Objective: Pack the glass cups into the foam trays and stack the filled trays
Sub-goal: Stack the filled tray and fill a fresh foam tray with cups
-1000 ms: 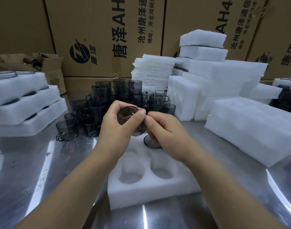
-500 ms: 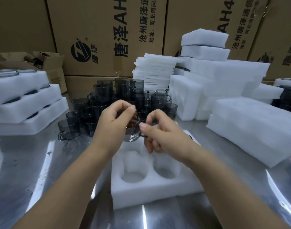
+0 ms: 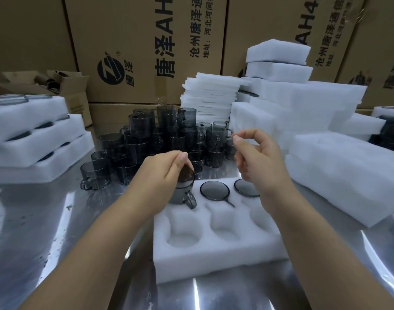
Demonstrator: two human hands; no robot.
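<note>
A white foam tray with round pockets lies on the metal table in front of me. My left hand grips a smoky grey glass cup by its rim at the tray's far-left pocket, handle pointing toward me. Two more cups sit sunk in the far row, one in the middle pocket and one in the right pocket. The near pockets hold nothing. My right hand hovers above the far-right pocket, fingers loosely curled, holding nothing.
A crowd of loose grey cups stands behind the tray. Filled foam trays are stacked at the left. Foam blocks and thin foam sheets pile up at the right and back, with cardboard boxes behind.
The cup held up by both hands has come down to the tray's far-left pocket in my left hand. My right hand has let go and risen to the right.
</note>
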